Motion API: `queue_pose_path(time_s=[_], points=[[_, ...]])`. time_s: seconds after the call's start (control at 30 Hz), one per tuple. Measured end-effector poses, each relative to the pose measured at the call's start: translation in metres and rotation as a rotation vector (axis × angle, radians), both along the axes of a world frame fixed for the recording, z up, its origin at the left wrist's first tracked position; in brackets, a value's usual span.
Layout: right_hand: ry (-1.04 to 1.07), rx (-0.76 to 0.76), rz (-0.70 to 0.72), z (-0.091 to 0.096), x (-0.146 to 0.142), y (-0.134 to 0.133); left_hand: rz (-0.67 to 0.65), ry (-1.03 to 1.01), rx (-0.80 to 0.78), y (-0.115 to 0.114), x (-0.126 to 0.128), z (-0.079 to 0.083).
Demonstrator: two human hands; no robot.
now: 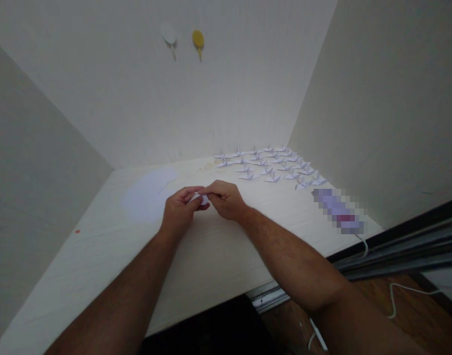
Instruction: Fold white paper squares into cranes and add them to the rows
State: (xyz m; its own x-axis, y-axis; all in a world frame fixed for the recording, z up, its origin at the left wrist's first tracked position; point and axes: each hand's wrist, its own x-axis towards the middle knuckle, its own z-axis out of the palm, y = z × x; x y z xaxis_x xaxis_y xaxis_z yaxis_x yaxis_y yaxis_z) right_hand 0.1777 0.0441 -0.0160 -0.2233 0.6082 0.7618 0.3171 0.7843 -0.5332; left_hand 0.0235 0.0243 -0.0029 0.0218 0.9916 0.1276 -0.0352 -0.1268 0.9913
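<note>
A small piece of folded white paper (204, 199) is held above the table between my two hands. My left hand (182, 206) grips it from the left, thumb and fingers closed on it. From the right, my right hand (226, 198) pinches its upper edge, fingers curled. Much of the paper is hidden behind the fingers, so its exact shape cannot be made out. Beyond my right hand, rows of white paper cranes (269, 165) stand on the pale table (211, 266).
A blurred-out long object (337, 209) with a white cable (364, 245) lies at the table's right edge. Walls close in the back and both sides. Two hooks, one white (169, 35) and one yellow (198, 39), are on the back wall. A bright patch lights the table's left.
</note>
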Motion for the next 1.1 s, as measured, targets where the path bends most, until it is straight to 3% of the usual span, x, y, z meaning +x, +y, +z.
queue_pose_path(time_s=[0.27,0.7,0.97,1.1], points=[[0.076,-0.104,-0.064,0.0079,0.0018,-0.0061,-0.176,-0.068,0.000,0.0001,-0.0046,-0.0019],[0.265,-0.433,-0.007,0.0037,-0.0009,-0.0053,-0.111,-0.175,-0.089,0.0033,-0.0060,-0.0032],[0.250,-0.377,-0.087,-0.0012,-0.0007,-0.0021,-0.086,-0.192,-0.077,0.0028,-0.0063,-0.0041],[0.154,-0.221,-0.134,0.0029,-0.0001,-0.0039,-0.076,-0.119,-0.035,0.0020,-0.0059,-0.0034]])
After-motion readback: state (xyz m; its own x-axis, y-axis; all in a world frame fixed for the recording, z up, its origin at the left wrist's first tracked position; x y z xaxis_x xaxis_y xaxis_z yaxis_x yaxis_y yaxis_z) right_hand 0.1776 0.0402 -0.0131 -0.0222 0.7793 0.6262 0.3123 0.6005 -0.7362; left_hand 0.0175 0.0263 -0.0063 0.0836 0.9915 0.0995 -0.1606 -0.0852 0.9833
